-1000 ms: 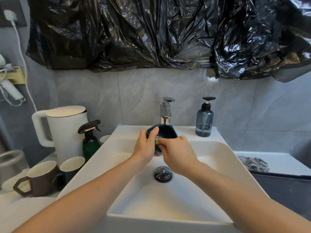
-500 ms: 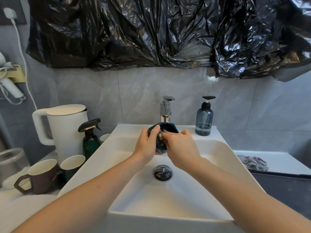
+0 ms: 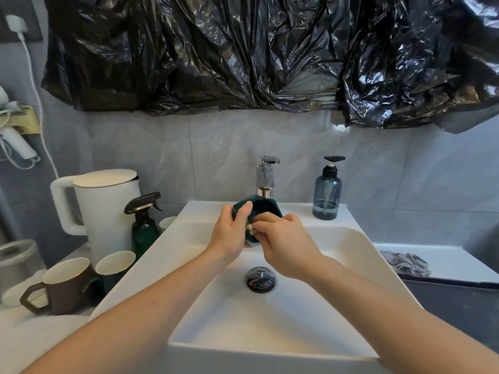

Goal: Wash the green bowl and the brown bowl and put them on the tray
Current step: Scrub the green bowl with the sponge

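Over a white sink (image 3: pixel 359 247), a person is midway through washing the green bowl (image 3: pixel 266 209), held under the tap (image 3: pixel 266 175). The brown vessel (image 3: pixel 64 288) sits unwashed on the left counter; no tray can be identified for certain. The left hand (image 3: pixel 229 233) grips the bowl's rim, while the right hand (image 3: pixel 283 244) pinches a pale scrubber (image 3: pixel 250 228) against it.
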`<state>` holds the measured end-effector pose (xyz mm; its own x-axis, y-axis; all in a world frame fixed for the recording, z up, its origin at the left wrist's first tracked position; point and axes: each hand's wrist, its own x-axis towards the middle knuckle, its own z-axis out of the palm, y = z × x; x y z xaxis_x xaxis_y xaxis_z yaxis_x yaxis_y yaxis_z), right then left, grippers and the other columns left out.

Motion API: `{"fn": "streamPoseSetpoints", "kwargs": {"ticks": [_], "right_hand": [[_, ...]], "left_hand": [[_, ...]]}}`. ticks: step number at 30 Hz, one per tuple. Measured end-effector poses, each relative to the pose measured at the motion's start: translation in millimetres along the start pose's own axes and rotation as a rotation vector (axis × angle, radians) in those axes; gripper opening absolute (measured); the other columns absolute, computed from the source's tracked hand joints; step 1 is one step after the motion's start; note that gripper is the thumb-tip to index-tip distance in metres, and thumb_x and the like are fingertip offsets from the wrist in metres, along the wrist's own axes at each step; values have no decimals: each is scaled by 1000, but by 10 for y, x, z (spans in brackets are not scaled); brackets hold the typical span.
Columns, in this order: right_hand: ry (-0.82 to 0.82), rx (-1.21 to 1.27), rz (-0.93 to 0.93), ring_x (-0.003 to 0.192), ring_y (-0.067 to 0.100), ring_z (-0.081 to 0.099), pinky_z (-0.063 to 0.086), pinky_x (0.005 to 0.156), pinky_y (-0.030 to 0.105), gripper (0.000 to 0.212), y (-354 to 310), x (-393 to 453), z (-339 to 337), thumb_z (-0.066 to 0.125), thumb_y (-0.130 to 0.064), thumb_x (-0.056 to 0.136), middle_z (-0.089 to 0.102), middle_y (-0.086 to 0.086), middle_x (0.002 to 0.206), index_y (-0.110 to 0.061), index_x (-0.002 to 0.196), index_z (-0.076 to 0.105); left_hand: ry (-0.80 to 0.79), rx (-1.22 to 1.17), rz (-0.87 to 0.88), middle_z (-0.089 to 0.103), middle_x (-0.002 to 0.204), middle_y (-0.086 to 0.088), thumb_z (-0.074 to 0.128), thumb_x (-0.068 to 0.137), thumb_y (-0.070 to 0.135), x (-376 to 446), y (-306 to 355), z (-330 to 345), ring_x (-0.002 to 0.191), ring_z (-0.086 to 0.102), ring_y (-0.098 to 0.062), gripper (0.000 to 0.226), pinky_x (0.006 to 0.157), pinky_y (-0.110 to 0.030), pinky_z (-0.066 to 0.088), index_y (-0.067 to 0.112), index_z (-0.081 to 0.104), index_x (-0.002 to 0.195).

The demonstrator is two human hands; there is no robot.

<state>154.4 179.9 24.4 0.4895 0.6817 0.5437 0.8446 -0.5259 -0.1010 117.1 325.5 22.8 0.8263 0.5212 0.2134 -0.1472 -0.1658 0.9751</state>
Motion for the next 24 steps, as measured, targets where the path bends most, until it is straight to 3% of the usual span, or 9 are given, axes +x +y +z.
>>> {"fn": "streamPoseSetpoints", "kwargs": {"ticks": [2,6,9,12,14,17,20,24], "right_hand": [[18,-54,56,93,25,58,34,85,31,28,29,0,4,50,-27,105,58,-15,131,-33,121,72],[125,-134,141,72,26,46,29,76,29,24,55,-9,-40,56,-25,100,60,-8,123,-30,113,75],[148,-133,181,73,24,46,30,75,29,23,33,20,-67,59,-23,99,64,-5,122,-27,116,74],[206,-72,199,82,27,60,34,73,31,27,9,75,-77,55,-20,101,70,-5,117,-28,116,75],[225,-25,162,85,24,65,39,72,33,27,-20,89,-68,54,-17,101,74,-7,107,-29,110,76],[203,27,43,76,24,65,33,68,30,22,-62,65,-43,58,-12,98,77,-5,93,-25,98,76],[159,0,43,68,27,55,30,68,30,23,-28,43,-63,56,-19,101,77,-3,90,-28,99,76],[95,-131,130,66,25,41,25,70,33,25,-13,37,-80,49,-24,103,76,0,89,-26,102,74]], "left_hand": [[-5,17,17,69,114,-15,56,105,49,12,-12,-4,100,72,-29,39,71,-44,65,12,57,116],[-39,10,17,69,113,-13,57,105,47,-29,-12,29,102,73,-29,32,71,-49,67,16,57,109],[-57,21,20,69,113,-12,56,106,46,-46,-7,57,102,73,-26,32,71,-48,67,15,56,111],[-53,-4,5,70,112,-11,57,105,46,-45,6,59,101,74,-26,32,72,-51,66,15,57,112],[-67,-4,-2,70,111,-10,59,102,51,-61,4,62,101,74,-26,38,77,-56,66,15,58,113],[-60,-5,-18,73,111,-6,61,81,73,-61,-12,49,102,75,-25,64,86,-60,63,18,61,113],[-8,-42,-36,75,112,-5,61,82,72,-13,-5,18,104,74,-23,62,90,-55,63,18,63,114],[-2,-34,-33,71,112,-10,61,92,62,-17,19,8,101,73,-26,51,75,-51,67,15,59,111]]}}
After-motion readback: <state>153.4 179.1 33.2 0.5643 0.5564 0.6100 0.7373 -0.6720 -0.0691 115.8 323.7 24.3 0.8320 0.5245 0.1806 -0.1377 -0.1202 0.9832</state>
